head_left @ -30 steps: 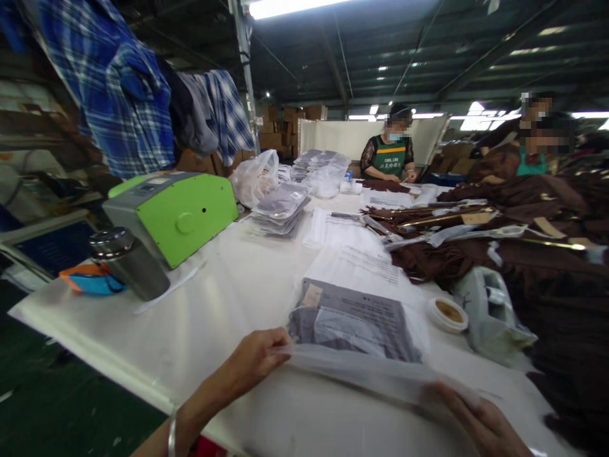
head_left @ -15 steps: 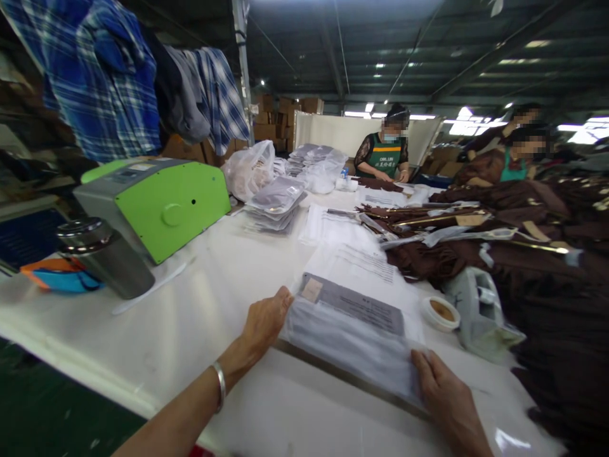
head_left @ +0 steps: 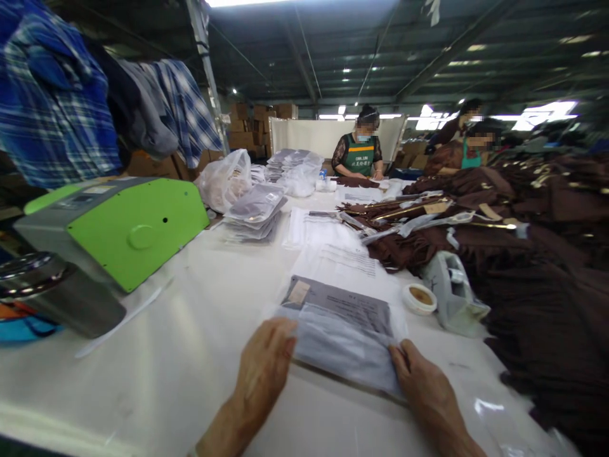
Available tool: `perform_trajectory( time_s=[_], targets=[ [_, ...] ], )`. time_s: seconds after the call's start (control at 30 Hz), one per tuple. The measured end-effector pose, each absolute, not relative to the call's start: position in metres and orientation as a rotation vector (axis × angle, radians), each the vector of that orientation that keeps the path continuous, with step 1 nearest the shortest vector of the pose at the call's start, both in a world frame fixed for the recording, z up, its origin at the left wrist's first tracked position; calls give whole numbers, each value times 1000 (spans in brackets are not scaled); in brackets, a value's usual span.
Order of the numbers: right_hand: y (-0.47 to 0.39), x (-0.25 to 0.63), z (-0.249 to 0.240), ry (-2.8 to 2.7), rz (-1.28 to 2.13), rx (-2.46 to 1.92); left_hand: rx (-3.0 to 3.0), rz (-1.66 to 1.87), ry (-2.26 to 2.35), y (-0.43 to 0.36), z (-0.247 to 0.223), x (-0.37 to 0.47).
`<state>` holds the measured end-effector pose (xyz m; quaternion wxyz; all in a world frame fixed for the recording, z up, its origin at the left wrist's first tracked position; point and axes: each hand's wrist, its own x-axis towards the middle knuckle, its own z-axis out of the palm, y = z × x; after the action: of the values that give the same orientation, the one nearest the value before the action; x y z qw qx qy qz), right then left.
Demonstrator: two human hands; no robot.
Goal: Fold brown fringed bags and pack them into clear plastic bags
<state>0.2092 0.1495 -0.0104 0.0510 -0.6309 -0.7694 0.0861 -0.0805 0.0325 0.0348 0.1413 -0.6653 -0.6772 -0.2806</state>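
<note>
A: What moved?

B: Both hands have slid closer together since half a second ago, and the clear bag now lies flatter near the tabletop's front edge.

A: What sits on the left?

B: A shiny metal cup lies on its side at the left edge, just beside a smooth green machine. Between them and the hands the white top is bare and wide.

A: And the hands?

B: The left hand lies flat, fingers spread open, pressing the bag's left end. The right hand lies flat on the bag's right corner, gripping nothing. The bag is thin and crinkly with gray cloth folded inside.

A: On the right?

B: A round tape roll and a gray tape holder stand near. Soft brown clothes crowd the right edge.
</note>
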Motion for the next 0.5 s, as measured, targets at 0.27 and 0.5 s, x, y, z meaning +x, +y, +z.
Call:
perform_trajectory(
  time_s=[0.27, 0.5],
  targets=[
    [143, 219, -1, -2243, 337, -1924, -1993, -478, -1513, 56, -23, -16],
    [176, 302, 34, -1774, 326, -1879, -1974, -555, -1531, 74, -68, -28]
  ],
)
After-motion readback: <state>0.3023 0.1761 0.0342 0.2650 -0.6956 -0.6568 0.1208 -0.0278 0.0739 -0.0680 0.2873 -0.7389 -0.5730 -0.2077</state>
